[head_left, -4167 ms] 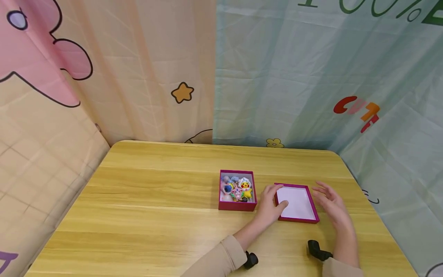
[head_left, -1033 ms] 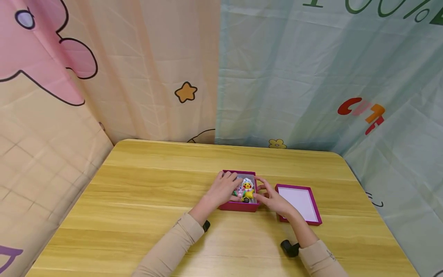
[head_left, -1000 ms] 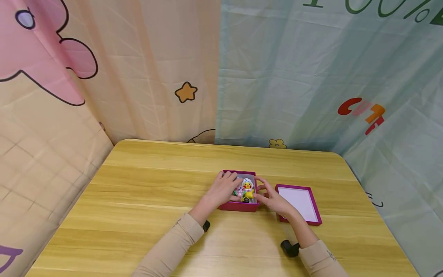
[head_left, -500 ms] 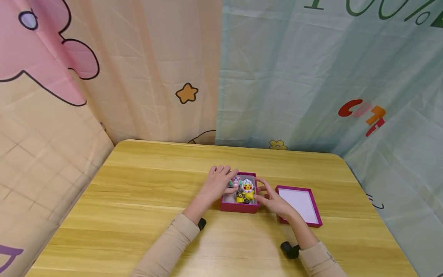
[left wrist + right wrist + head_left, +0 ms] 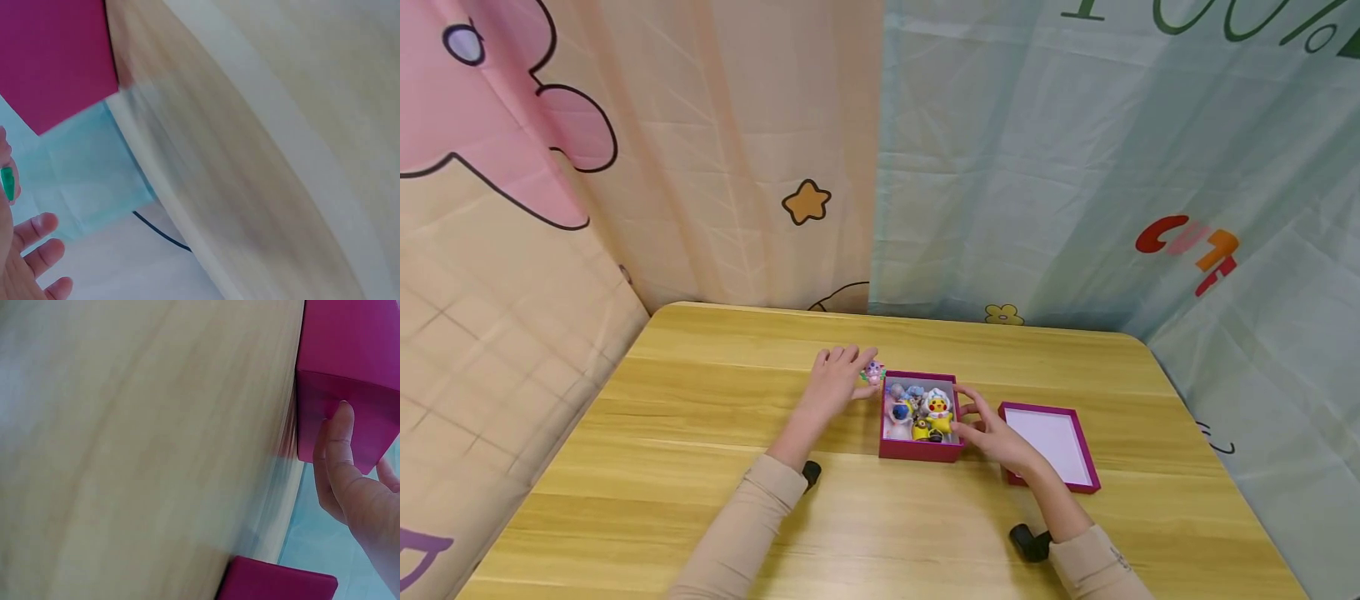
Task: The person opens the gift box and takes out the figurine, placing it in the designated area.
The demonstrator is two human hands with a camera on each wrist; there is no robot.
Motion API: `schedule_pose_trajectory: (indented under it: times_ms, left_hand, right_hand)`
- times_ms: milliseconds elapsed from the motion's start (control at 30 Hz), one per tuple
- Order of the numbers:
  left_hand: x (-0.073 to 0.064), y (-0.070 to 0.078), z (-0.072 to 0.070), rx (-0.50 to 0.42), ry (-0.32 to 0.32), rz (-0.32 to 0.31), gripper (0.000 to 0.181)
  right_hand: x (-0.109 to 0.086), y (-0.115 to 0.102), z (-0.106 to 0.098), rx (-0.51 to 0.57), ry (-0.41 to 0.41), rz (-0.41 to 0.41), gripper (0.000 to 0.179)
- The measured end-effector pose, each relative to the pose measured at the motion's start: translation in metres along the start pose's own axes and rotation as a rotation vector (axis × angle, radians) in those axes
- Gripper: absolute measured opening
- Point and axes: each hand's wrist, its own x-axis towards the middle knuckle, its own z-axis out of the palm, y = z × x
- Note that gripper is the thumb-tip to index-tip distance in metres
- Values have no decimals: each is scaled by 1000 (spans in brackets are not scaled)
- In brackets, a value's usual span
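Note:
In the head view my left hand [image 5: 831,387] pinches a small pink figurine [image 5: 873,372] between thumb and fingers, just off the back left corner of an open magenta box [image 5: 920,450]. A bit of green shows at those fingers [image 5: 5,156] in the left wrist view; the rest of the figurine is out of that frame. Inside the box lie several small toy figures, among them a yellow one with a white hood [image 5: 937,406] and a blue-and-white one [image 5: 901,412]. My right hand [image 5: 996,437] holds the box's right side, its fingers [image 5: 340,440] against the outer wall.
To the right of the box, partly behind my right forearm, lies the magenta lid [image 5: 1048,442], white inside facing up. All stands on a wooden table [image 5: 700,467]. Printed curtains [image 5: 737,167] hang behind its back edge. A black wrist device [image 5: 1030,543] sits at my right wrist.
My left hand has lifted the pink figurine out of the box and carried it left past the rim. The right hand, earlier at the lid, now stays on the box's right side.

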Motion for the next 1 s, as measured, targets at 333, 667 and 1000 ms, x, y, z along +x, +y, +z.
schedule_pose_trajectory:
  times_ms: [333, 667, 1000]
  left_hand:
    - [-2, -24, 9, 110, -60, 29, 57]
    - [-2, -37, 12, 252, -228, 50, 59]
    - [-2, -43, 18, 297, -325, 29, 60]
  right_hand:
    - [0, 2, 0, -10, 11, 4, 65]
    - [-1, -1, 0, -6, 1, 4, 66]
    - [-14, -31, 1, 0, -15, 4, 63]
